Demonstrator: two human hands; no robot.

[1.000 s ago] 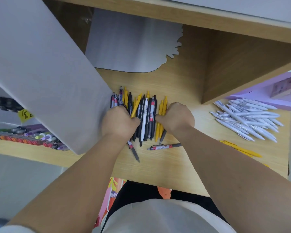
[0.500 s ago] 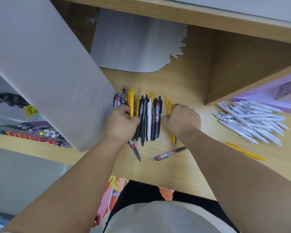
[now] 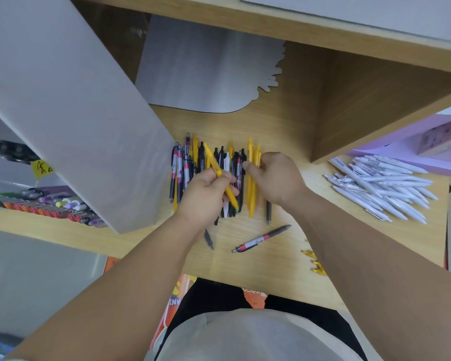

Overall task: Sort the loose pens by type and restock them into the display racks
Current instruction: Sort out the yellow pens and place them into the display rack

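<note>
You're facing a pale wood counter in a cubby, its shelf overhead and side panel on your right, a grey board slanting left and a dull metal sheet (one edge scalloped) behind, evenly lit.

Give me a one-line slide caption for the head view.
Left hand holds one yellow pen over the mixed pile; right hand grips more yellow pens beside it.

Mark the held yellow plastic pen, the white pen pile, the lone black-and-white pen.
yellow plastic pen [image 3: 213,161]: head view, upper barrel
white pen pile [image 3: 382,188]: head view, middle
lone black-and-white pen [image 3: 257,241]: head view, white section
</note>
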